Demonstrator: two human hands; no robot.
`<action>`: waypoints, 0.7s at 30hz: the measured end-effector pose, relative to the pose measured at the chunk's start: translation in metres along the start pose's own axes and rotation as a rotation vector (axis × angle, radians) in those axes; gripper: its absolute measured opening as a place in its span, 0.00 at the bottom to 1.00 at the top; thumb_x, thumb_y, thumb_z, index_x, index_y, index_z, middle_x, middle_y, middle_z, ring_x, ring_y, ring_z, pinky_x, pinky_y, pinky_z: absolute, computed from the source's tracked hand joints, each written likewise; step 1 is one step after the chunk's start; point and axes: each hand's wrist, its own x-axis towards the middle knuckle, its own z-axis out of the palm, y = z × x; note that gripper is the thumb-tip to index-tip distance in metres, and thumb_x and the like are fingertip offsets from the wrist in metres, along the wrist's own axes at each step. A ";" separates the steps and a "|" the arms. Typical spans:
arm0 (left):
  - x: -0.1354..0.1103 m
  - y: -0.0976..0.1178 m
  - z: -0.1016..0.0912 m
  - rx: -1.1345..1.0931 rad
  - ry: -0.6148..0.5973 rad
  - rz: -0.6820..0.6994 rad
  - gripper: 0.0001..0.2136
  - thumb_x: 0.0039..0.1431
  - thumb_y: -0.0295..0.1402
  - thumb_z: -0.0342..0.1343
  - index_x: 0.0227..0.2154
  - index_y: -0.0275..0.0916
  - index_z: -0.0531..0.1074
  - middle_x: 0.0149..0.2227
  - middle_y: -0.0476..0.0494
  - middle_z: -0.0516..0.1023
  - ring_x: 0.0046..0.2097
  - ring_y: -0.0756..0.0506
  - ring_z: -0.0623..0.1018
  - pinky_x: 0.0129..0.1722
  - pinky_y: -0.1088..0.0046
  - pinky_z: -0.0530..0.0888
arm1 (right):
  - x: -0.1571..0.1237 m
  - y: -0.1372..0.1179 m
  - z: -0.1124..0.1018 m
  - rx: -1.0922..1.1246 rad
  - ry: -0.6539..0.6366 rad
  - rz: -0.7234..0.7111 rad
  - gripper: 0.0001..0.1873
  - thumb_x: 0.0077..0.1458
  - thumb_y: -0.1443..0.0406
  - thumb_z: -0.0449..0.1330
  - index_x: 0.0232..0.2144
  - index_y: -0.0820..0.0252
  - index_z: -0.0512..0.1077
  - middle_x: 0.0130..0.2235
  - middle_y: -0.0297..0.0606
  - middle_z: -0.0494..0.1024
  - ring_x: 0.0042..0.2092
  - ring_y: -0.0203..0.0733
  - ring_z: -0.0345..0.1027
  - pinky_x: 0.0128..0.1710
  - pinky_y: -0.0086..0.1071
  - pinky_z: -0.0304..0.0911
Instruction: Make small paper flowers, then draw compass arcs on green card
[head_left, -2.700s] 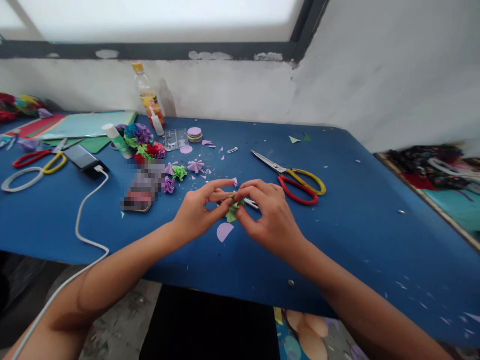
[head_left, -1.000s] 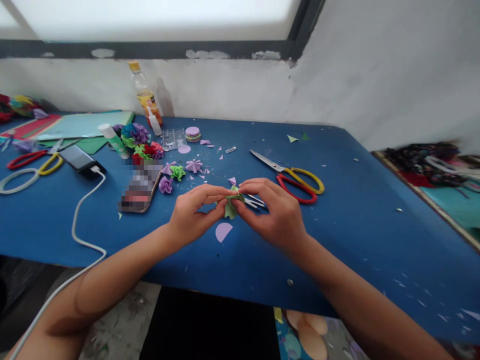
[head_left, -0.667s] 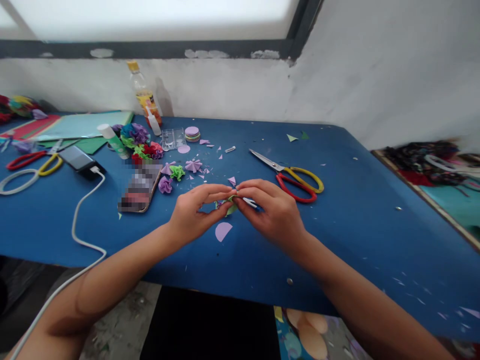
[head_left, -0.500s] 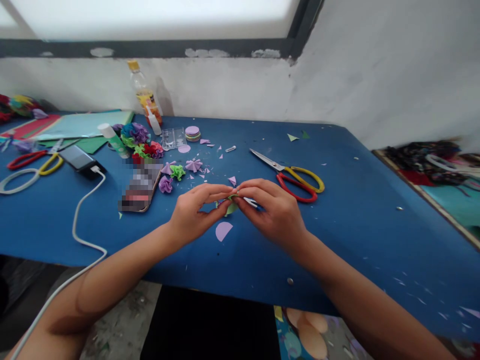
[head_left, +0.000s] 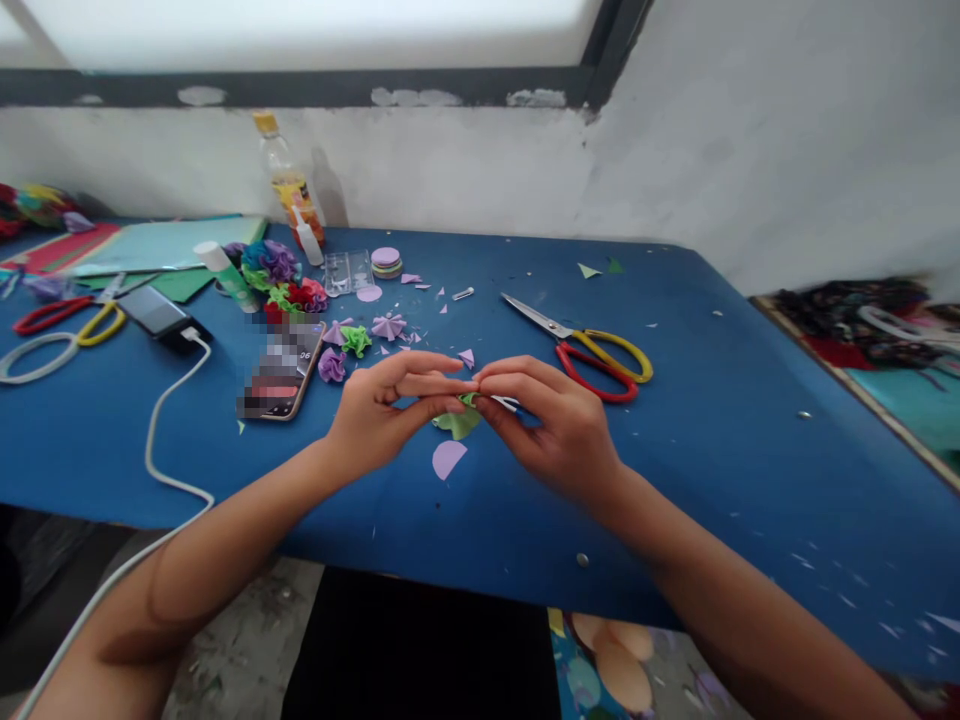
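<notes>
Between the fingertips of my left hand (head_left: 390, 410) and my right hand (head_left: 551, 415) is a small piece of crinkled green paper (head_left: 469, 399); both hands pinch it over the blue table (head_left: 360, 530). Just below the fingers shows a pleated light green paper piece (head_left: 457, 424); I cannot tell whether it joins the pinched bit. A blue-and-white slim tool (head_left: 508, 404) shows behind my right fingers, partly hidden. Below the hands lies a cut purple paper piece (head_left: 449, 460). Ruffled paper flowers in purple (head_left: 331, 365) and green (head_left: 356, 341) sit to the left.
Scissors with red and yellow handles (head_left: 604, 360) lie right of my hands. A phone (head_left: 289, 375), a corded device (head_left: 161, 315), a glue stick (head_left: 225, 275), a bottle (head_left: 289, 190) and stacked paper discs (head_left: 386, 262) stand or lie left and behind. Paper scraps are scattered about.
My left fingers have straightened and shifted slightly over the green paper. More of the pleated light green piece shows below them. The pinch between both hands stays in place.
</notes>
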 end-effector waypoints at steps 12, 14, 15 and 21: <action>-0.001 0.000 -0.002 0.088 0.000 0.084 0.09 0.57 0.30 0.61 0.41 0.41 0.72 0.35 0.49 0.83 0.37 0.49 0.82 0.38 0.77 0.80 | 0.000 -0.001 -0.001 0.042 -0.003 0.028 0.02 0.57 0.69 0.59 0.33 0.57 0.70 0.36 0.38 0.78 0.38 0.37 0.73 0.37 0.31 0.70; -0.001 0.000 -0.002 0.100 0.002 0.095 0.08 0.58 0.30 0.60 0.41 0.41 0.72 0.35 0.50 0.83 0.37 0.49 0.82 0.38 0.76 0.80 | 0.000 -0.001 -0.001 0.047 -0.007 0.034 0.02 0.57 0.69 0.59 0.34 0.57 0.70 0.36 0.38 0.78 0.38 0.37 0.73 0.37 0.31 0.70; -0.001 0.000 -0.002 0.108 0.002 0.099 0.08 0.58 0.30 0.60 0.41 0.41 0.72 0.35 0.50 0.83 0.36 0.49 0.83 0.37 0.76 0.80 | 0.000 -0.001 -0.001 0.049 -0.010 0.039 0.02 0.57 0.69 0.59 0.34 0.57 0.70 0.37 0.38 0.78 0.38 0.37 0.73 0.37 0.31 0.70; -0.002 0.000 -0.002 0.142 -0.003 0.153 0.08 0.58 0.28 0.59 0.41 0.41 0.72 0.35 0.50 0.83 0.35 0.50 0.83 0.35 0.79 0.80 | -0.001 -0.002 -0.001 0.049 -0.011 0.043 0.02 0.57 0.68 0.59 0.33 0.57 0.70 0.36 0.37 0.77 0.38 0.37 0.73 0.37 0.31 0.70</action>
